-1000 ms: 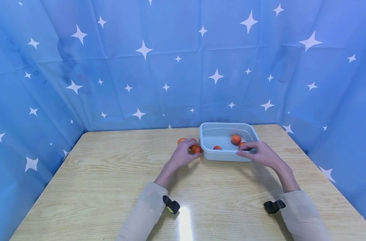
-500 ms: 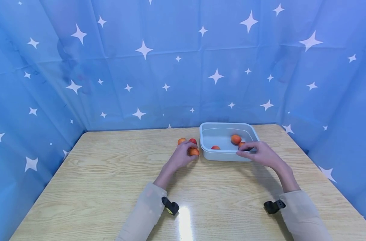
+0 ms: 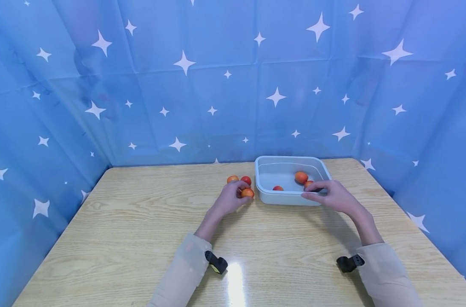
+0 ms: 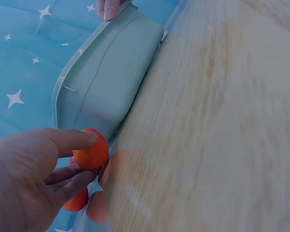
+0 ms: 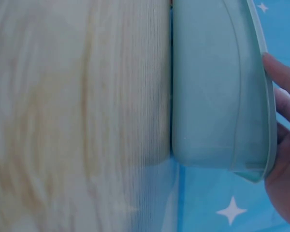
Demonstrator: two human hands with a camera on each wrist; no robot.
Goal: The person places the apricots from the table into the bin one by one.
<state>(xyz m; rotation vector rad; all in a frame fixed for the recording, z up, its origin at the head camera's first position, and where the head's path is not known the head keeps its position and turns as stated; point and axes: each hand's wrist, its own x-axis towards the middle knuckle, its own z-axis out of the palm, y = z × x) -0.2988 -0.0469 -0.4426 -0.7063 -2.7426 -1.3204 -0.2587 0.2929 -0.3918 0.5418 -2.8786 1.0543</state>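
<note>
We see the left hand (image 3: 229, 199) with its thumb and fingers bent round one fruit (image 3: 247, 193), pinching it just beside the box (image 3: 269, 199), which sits at about half past two from that hand; we cannot tell whether the fruit touches the table (image 3: 141, 221). A second fruit (image 3: 232, 178) lies at twelve o'clock from the hand, a red one (image 3: 246, 179) near one. We see the right hand (image 3: 331, 196) nearly closed, gripping the box's rim between four and five o'clock. Inside, we count three fruits, at three (image 3: 301, 177), four (image 3: 308, 183) and eight (image 3: 277, 188), the last two partly hidden.
</note>
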